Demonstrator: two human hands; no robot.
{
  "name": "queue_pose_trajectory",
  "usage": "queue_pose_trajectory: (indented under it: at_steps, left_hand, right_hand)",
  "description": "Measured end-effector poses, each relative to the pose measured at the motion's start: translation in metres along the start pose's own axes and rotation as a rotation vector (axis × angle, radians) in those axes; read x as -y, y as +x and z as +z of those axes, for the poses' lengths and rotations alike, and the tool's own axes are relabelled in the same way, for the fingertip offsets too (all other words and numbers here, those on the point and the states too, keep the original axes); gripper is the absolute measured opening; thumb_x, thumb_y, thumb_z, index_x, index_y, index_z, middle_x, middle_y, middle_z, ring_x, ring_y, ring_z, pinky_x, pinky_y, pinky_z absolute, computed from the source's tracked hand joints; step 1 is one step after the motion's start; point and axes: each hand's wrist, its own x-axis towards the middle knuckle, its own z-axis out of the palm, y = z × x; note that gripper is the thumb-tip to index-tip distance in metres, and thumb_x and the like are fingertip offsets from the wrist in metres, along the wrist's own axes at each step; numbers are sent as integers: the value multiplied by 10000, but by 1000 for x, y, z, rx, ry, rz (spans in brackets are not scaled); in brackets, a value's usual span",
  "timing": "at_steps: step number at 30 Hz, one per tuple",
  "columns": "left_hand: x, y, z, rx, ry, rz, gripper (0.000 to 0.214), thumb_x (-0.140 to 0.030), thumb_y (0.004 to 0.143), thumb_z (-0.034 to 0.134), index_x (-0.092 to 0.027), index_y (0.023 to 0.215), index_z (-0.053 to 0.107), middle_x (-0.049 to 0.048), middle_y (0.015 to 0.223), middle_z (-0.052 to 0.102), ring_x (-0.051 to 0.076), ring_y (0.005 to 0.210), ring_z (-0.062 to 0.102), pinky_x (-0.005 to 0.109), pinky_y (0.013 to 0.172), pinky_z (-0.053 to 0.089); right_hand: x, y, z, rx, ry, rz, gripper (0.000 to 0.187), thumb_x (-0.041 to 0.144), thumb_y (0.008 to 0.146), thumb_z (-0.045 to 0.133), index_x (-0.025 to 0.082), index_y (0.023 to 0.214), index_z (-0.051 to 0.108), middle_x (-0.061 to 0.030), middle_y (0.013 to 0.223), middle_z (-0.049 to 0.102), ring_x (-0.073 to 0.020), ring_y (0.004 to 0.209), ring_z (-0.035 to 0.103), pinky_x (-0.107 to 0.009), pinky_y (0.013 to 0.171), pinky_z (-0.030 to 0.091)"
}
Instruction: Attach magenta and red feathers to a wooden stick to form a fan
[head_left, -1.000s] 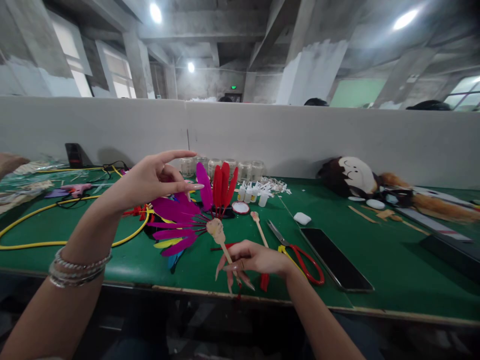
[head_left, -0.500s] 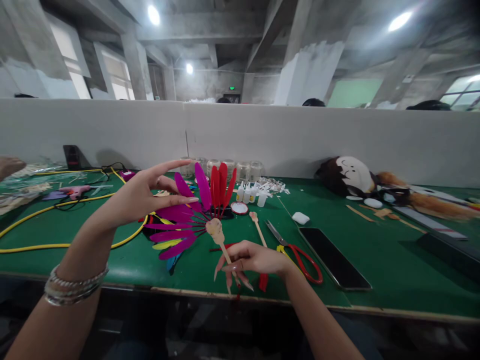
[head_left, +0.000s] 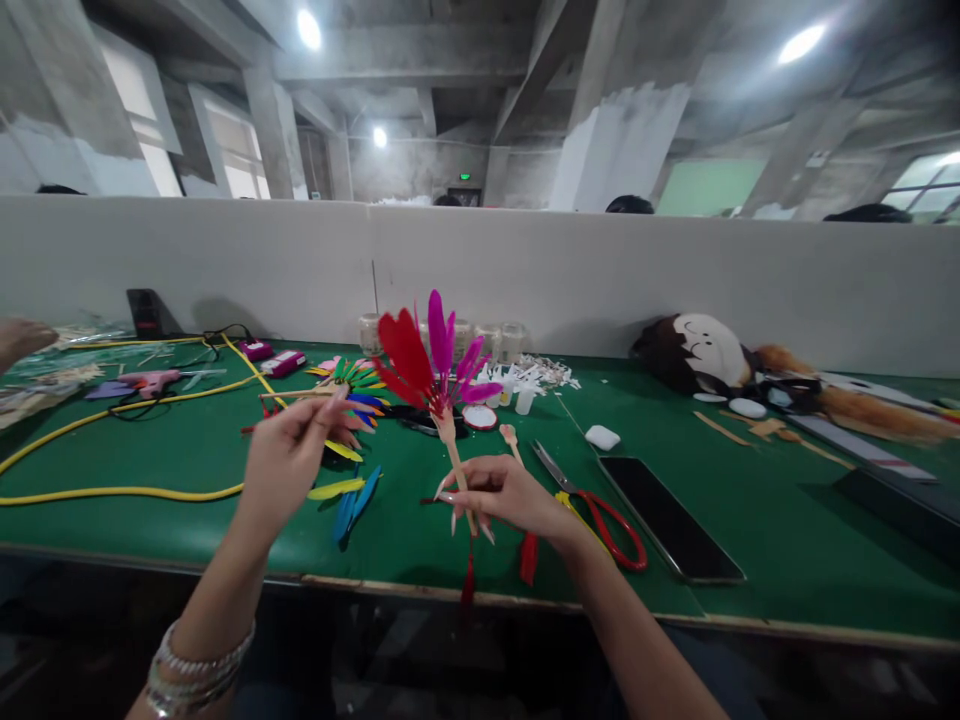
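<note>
- Right hand (head_left: 510, 497) clenched round the thin wooden shaft of a feather stick (head_left: 455, 465), fingers curled across it with long pointed nails showing, the stick held upright above the near part of the table
- Red tassel (head_left: 468, 582) hanging below the right hand, seemingly from the stick's lower end
- Left hand (head_left: 292, 470) raised beside the stick and well apart from it, fingertips pinched together; what they grasp, if anything, is too thin to tell, though a slim wooden stick (head_left: 300, 394) runs just behind them
- Bracelets (head_left: 199, 672) stacked on the left wrist
- Feather stick's head crowded with red and magenta feathers (head_left: 439, 352), spread in an open fan and looking attached; the shaft below is bare
- Loose blue feathers (head_left: 349, 510) and a yellow feather (head_left: 335, 489) lying on the green table (head_left: 187, 525), not on the stick
- Red-handled scissors (head_left: 611, 530) and a black phone (head_left: 667, 517) to the right of the right hand
- Yellow cable (head_left: 112, 493) looping across the table on the left, near a pink glue gun (head_left: 146, 385)
- Second fan of green, blue and yellow feathers (head_left: 349, 385) lying farther back
- Glass jars (head_left: 487, 340) against the grey divider (head_left: 562, 270), a stuffed toy head (head_left: 697, 350) farther right
</note>
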Motion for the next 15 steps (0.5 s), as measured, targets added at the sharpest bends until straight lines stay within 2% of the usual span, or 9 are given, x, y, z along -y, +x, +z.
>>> queue_pose_trajectory:
  at_steps: [2,5,11,15]
  left_hand:
    - [12,-4,8,151,-36,-53,285,-380,794,496,-142,840,645,54,749,699,149,580,631,267,581,515]
    - [20,-12,17,255,36,-58,252,-354,781,517,-147,788,662,47,692,698,157,575,630,245,560,497]
    - [21,-15,26,226,74,-68,262,-368,725,584,-138,621,652,41,555,660,137,485,577,214,466,450]
    - [24,-13,34,271,-38,-101,268,-369,764,532,-137,734,664,50,617,677,155,538,607,246,531,495]
  right_hand:
    - [0,0,0,-39,0,21,314,360,686,642,111,877,630,-1,567,608,-79,403,531,-194,400,446]
    - [0,0,0,-52,-5,74,334,362,655,669,104,866,636,-13,565,619,-86,404,531,-202,407,448]
    - [0,1,0,-29,-49,112,373,385,638,675,92,866,641,-54,649,659,-80,420,526,-202,429,435]
    - [0,1,0,-25,-82,124,388,411,649,657,95,873,647,-55,649,658,-81,436,521,-207,451,435]
